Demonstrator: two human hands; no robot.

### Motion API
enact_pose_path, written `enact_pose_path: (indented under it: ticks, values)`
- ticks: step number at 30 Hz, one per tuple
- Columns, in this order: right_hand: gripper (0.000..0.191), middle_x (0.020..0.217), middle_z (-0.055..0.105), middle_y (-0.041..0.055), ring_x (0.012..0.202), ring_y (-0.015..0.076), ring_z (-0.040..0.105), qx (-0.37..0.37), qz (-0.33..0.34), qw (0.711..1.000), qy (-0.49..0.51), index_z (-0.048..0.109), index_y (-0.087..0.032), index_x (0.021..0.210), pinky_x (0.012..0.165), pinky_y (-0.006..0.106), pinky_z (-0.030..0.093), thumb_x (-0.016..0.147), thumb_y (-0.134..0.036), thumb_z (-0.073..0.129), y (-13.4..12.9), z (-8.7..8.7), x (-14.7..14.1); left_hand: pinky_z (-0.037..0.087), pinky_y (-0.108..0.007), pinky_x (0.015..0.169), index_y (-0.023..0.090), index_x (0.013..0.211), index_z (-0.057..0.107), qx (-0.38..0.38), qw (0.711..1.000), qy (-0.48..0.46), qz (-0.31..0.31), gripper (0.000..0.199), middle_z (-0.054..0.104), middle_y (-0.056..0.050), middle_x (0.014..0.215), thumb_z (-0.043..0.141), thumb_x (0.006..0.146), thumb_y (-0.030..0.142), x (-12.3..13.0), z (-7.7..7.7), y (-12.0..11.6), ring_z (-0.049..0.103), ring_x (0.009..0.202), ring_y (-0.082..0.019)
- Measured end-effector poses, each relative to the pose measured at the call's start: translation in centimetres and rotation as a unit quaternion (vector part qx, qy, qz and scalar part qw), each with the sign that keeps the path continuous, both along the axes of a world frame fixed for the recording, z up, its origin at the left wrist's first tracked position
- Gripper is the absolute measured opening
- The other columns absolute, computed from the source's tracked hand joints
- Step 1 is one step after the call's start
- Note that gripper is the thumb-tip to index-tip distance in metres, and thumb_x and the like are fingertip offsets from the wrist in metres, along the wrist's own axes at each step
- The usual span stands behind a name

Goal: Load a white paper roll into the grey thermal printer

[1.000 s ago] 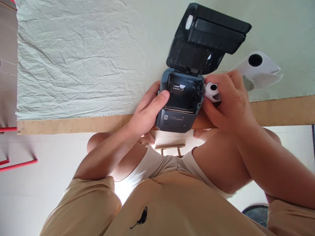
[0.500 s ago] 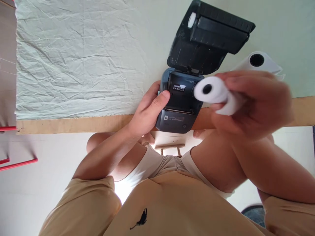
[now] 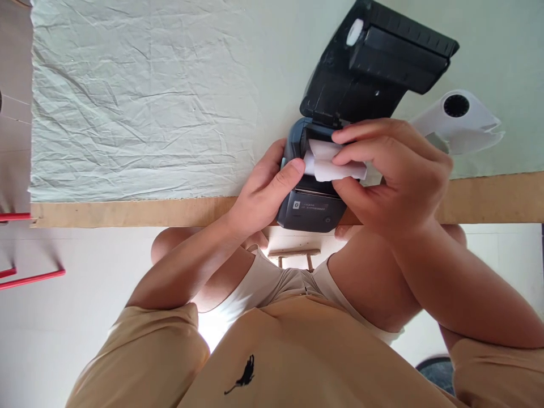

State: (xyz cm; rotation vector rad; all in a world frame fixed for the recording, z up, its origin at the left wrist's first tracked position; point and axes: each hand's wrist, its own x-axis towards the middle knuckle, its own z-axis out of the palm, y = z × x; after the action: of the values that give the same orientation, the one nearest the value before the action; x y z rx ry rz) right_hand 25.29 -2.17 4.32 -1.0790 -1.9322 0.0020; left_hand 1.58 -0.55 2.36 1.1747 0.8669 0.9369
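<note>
A dark handheld label printer lies at the table's near edge, its black lid swung up and away from me. My left hand grips the printer's left side, thumb over the rim of the paper bay. Inside the bay, at least in part, is a white paper roll with a loose flap of paper. My right hand holds the roll from the right, fingers above and thumb below. The roll's right end is partly hidden by those fingers.
Right of the printer, another white roll with a black core lies on the table beyond my right hand. Wrinkled pale green cloth covers the tabletop, with a bare wooden edge in front. Red bars show at lower left.
My right hand has moved left and brought the paper roll from beside the printer into the open bay. The printer sits slightly farther right in view, still in my left hand.
</note>
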Motion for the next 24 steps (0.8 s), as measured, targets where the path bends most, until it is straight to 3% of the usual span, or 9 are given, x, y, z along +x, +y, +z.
enact_pose_path:
  ticks: [6,9,10,13,15,18,21,24]
  values:
    - [0.018,0.113,0.096,-0.0088,0.111,0.0235,0.092,0.061,0.054,0.997,0.014,0.083,-0.038,0.116,0.089,0.048,0.069,0.114,-0.021,0.088,-0.5,-0.2,-0.3,0.068,-0.056,0.131,0.027,0.144,0.080,0.021,1.000,0.008,-0.007,0.079,0.085,-0.014,0.139,0.076,0.109,0.097,-0.4,-0.2,0.4,0.079,0.153,-0.043]
    - [0.006,0.115,0.096,-0.0071,0.115,0.0227,0.090,0.053,0.073,0.996,0.007,0.084,-0.036,0.123,0.091,0.047,0.066,0.121,-0.041,0.087,-1.2,-0.9,-0.7,0.064,-0.058,0.142,0.028,0.154,0.077,0.023,0.999,-0.003,-0.029,0.086,0.085,-0.016,0.151,0.084,0.102,0.096,-0.9,-0.6,0.9,0.074,0.166,-0.046]
    - [0.013,0.117,0.097,-0.0059,0.117,0.0233,0.090,0.052,0.078,0.996,0.005,0.084,-0.036,0.126,0.093,0.047,0.066,0.124,-0.048,0.081,-1.4,-1.1,-0.8,0.063,-0.058,0.143,0.028,0.155,0.076,0.027,0.999,-0.008,-0.038,0.089,0.084,-0.016,0.155,0.089,0.098,0.095,-1.0,-0.7,1.1,0.074,0.168,-0.046]
    - [0.031,0.118,0.097,-0.0021,0.117,0.0266,0.091,0.050,0.080,0.995,0.009,0.084,-0.035,0.130,0.094,0.051,0.069,0.131,-0.057,0.062,-1.6,-1.2,-1.0,0.066,-0.059,0.139,0.031,0.168,0.067,0.039,0.998,-0.013,-0.048,0.110,0.081,-0.016,0.165,0.102,0.084,0.093,-1.0,-1.5,1.6,0.074,0.168,-0.047]
    - [0.032,0.114,0.096,-0.0021,0.109,0.0281,0.090,0.048,0.075,0.996,0.031,0.085,-0.037,0.126,0.090,0.053,0.070,0.131,-0.056,0.059,-1.6,-0.9,-0.8,0.069,-0.059,0.131,0.035,0.180,0.056,0.035,0.998,-0.005,-0.043,0.126,0.079,-0.016,0.167,0.105,0.079,0.092,-0.8,-1.9,1.9,0.075,0.166,-0.047]
    - [0.028,0.112,0.091,0.0003,0.103,0.0309,0.086,0.031,0.034,0.994,0.097,0.087,-0.046,0.138,0.086,0.056,0.071,0.128,-0.049,0.061,-1.2,-0.1,0.0,0.071,-0.059,0.124,0.037,0.190,0.044,0.034,0.998,0.005,-0.055,0.144,0.077,-0.016,0.168,0.110,0.072,0.087,-0.8,-2.2,2.2,0.077,0.160,-0.047]
    - [0.040,0.140,0.084,0.0043,0.122,0.0359,0.085,-0.037,-0.036,0.985,0.166,0.080,-0.058,0.162,0.091,0.057,0.071,0.125,-0.055,0.066,-0.9,0.3,1.1,0.073,-0.057,0.120,0.038,0.191,0.043,0.031,0.997,0.028,-0.064,0.153,0.072,-0.017,0.178,0.117,0.063,0.074,-1.1,-1.7,2.1,0.076,0.159,-0.047]
    - [0.052,0.175,0.073,0.0007,0.150,0.0391,0.081,-0.135,-0.011,0.976,0.172,0.067,-0.067,0.177,0.107,0.060,0.075,0.127,-0.057,0.057,-0.4,0.0,1.8,0.074,-0.052,0.109,0.038,0.194,0.038,0.014,0.997,0.049,-0.063,0.152,0.072,-0.017,0.179,0.117,0.066,0.062,-1.1,-0.9,1.8,0.080,0.152,-0.045]
